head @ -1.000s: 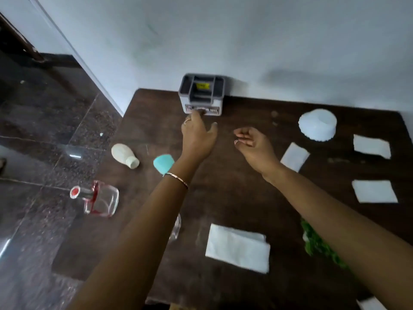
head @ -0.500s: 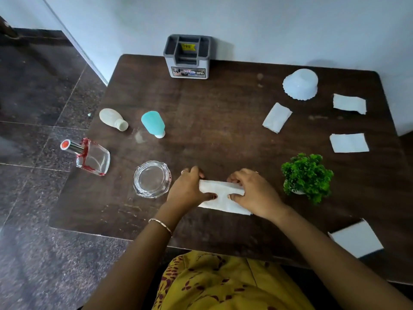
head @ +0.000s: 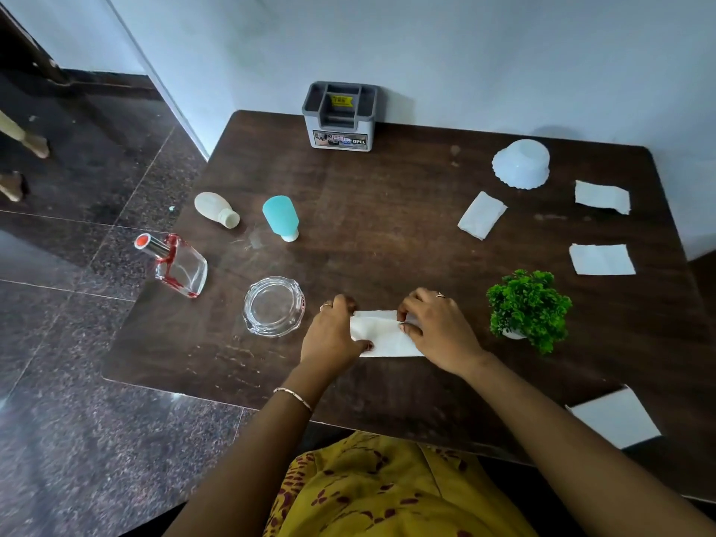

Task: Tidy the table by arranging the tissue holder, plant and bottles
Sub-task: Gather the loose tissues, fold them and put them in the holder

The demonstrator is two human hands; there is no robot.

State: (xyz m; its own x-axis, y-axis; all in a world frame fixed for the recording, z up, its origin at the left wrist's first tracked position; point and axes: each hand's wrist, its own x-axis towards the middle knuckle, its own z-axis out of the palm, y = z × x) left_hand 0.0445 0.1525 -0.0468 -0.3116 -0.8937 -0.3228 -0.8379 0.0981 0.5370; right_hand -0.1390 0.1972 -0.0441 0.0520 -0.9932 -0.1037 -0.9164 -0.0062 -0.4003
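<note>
Both hands, left point(head: 332, 335) and right point(head: 437, 330), pinch a tissue point(head: 381, 334) flat on the table point(head: 387, 211); a careless elbow could tip the nearby plant point(head: 529, 306).

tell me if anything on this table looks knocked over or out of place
Yes. The cream plastic bottle, the teal bottle and the clear glass perfume bottle with red trim all lie on their sides at the table's left. The white scalloped bowl sits upside down. Loose white tissues lie scattered on the right.
</note>
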